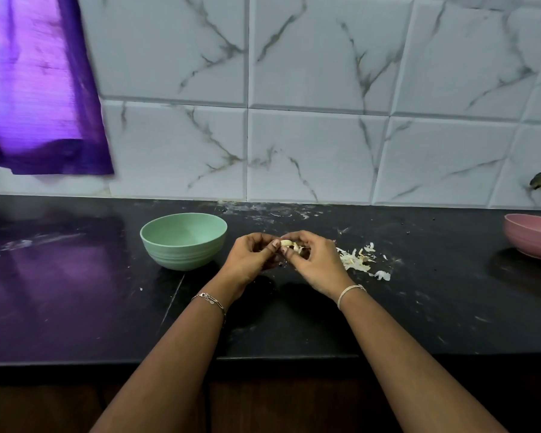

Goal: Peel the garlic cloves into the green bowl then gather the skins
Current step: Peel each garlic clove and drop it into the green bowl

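Left hand (250, 261) and right hand (316, 264) pinch one garlic clove (286, 243).

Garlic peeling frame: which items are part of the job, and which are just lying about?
In the job: garlic clove, pinched between left hand and right hand; green bowl; pile of skins on the counter.
Lying about: pink bowl at the right edge; purple curtain.

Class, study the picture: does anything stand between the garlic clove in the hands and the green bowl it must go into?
Nothing visible does. The left hand and right hand pinch the garlic clove; the green bowl stands just left of them, only bare counter between. The skins lie on the other side.
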Action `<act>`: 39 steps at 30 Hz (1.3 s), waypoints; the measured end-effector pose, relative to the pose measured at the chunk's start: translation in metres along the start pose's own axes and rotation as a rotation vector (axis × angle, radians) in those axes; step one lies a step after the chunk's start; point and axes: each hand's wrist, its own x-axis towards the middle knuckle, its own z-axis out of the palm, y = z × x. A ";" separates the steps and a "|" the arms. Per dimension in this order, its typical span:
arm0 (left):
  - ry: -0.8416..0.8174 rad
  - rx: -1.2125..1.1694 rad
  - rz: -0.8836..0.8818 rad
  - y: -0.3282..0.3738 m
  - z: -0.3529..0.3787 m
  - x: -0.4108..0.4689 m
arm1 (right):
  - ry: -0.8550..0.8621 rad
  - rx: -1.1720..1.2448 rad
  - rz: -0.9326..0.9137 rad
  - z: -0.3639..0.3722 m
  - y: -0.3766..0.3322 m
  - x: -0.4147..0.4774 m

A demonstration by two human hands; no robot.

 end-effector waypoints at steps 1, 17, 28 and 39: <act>0.007 0.005 -0.005 0.000 0.000 0.000 | 0.007 -0.008 0.000 0.001 0.001 0.001; 0.116 0.124 0.053 -0.002 0.002 0.004 | 0.095 -0.443 -0.088 -0.011 -0.008 -0.003; 0.114 0.090 0.081 0.000 -0.001 0.002 | 0.316 -0.579 0.120 -0.023 0.002 0.001; 0.121 0.153 0.097 0.003 0.001 0.001 | 0.235 -0.172 -0.017 -0.020 0.003 0.004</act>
